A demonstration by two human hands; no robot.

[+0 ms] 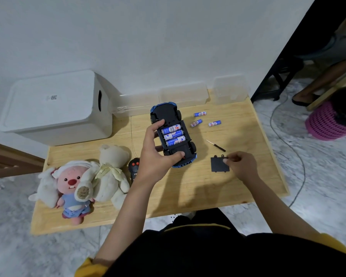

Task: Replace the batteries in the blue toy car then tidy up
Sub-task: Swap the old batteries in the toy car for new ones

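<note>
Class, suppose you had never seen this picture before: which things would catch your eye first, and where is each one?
First, the blue toy car, upside down mid-table in the left hand, its open bay showing three batteries. Next, the right hand pinching the black battery cover on the table, with three loose batteries beyond it. Last, the plush toys at the table's left edge.

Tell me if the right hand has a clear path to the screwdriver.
Probably yes. The screwdriver lies bare on the table, just beyond the right hand, with nothing between them. But its fingers are pinching the battery cover, so that would need setting down first.
</note>
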